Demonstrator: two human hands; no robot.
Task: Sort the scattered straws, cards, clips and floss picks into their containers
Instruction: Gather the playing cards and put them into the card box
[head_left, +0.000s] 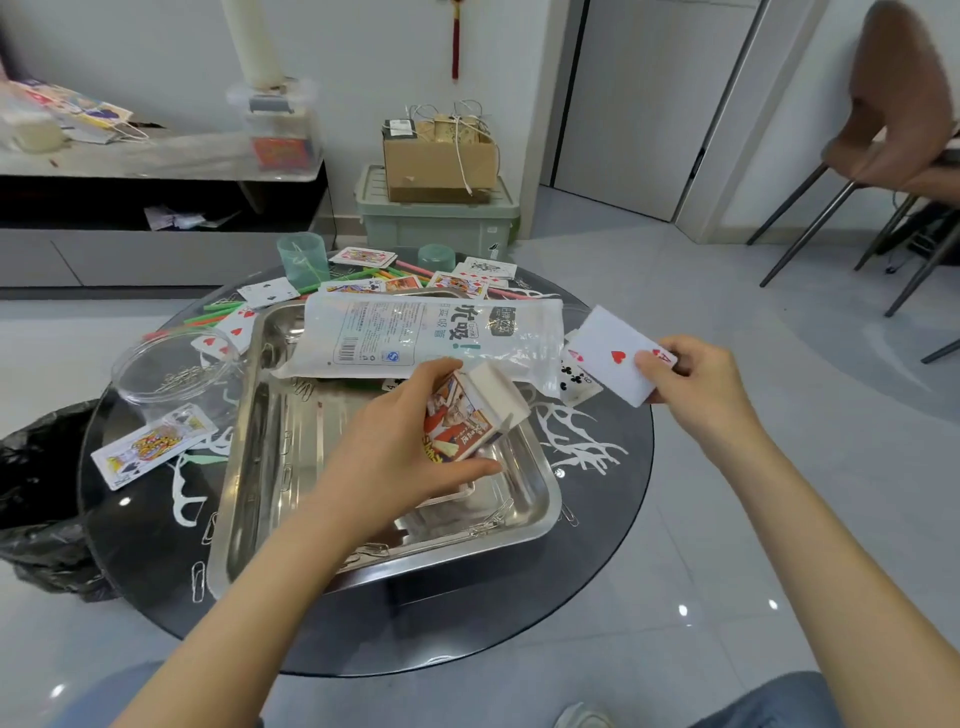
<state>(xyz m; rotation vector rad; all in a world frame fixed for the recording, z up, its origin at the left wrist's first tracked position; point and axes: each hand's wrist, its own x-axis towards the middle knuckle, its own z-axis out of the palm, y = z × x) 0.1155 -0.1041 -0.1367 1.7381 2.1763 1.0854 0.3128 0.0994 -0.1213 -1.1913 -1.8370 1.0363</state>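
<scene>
Upside-down "优吸!" on the clear plastic bag (431, 332); red "A" with a heart on the held card (605, 338).

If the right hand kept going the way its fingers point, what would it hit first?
Likely the clear straw bag: the right hand points left, its ace of hearts leading toward the bag's near end. Height is unclear, so it may pass above.

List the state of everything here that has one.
Card box: flap open, gripped by left hand.
Ace of hearts: face up, pinched by right hand.
Straw bag: lying flat across tray's far rim.
Clear tub: lidless, holding paper clips.
Green cup: upright, open.
</scene>
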